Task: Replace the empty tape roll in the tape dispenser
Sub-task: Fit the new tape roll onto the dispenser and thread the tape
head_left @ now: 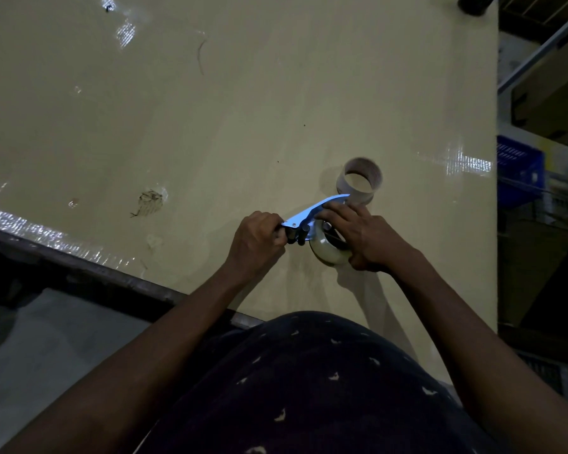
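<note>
I read this as seating the new tape roll (330,253), right hand (363,237) clasping it, left hand (259,239) closed on the tape dispenser (312,213), empty core (361,180) aside on the surface (210,126); next, probably threading tape

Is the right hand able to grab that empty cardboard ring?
Probably yes. The empty cardboard core stands just beyond the right hand with nothing between, but that hand is busy holding the new tape roll.

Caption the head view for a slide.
Both hands fit a new tape roll into the dispenser, empty core set aside.
</note>
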The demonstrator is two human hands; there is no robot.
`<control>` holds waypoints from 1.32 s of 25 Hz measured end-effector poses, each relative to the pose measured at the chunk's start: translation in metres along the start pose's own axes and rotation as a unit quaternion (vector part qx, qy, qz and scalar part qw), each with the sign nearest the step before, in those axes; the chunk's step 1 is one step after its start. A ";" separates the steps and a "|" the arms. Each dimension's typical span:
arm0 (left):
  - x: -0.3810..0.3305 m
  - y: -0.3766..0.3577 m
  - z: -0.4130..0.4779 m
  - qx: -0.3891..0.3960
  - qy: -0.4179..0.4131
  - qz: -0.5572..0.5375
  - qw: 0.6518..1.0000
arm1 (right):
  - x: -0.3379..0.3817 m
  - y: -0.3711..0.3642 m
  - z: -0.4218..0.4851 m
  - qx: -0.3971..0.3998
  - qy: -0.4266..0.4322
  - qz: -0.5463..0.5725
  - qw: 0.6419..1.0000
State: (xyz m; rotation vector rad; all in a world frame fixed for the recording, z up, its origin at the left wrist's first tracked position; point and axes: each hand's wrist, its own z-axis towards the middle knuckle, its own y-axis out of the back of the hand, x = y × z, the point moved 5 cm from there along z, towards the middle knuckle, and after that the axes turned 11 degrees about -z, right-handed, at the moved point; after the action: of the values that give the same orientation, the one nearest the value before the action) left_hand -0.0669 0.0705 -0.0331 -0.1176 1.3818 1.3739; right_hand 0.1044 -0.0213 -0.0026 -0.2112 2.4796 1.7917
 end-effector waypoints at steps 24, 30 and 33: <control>0.007 -0.012 -0.005 -0.020 0.071 -0.104 0.992 | -0.029 0.024 0.024 -0.053 -0.101 0.001 0.993; 0.008 -0.010 -0.004 -0.010 0.059 -0.097 0.994 | -0.021 0.018 0.039 -0.079 -0.080 -0.109 0.988; 0.007 -0.009 -0.001 -0.009 0.055 -0.093 0.994 | -0.020 0.022 0.040 -0.104 -0.086 -0.132 0.982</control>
State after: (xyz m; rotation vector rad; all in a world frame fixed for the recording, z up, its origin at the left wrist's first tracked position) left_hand -0.0639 0.0708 -0.0442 -0.3305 1.4131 1.2390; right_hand 0.1202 0.0248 0.0084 -0.3622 2.0395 1.8638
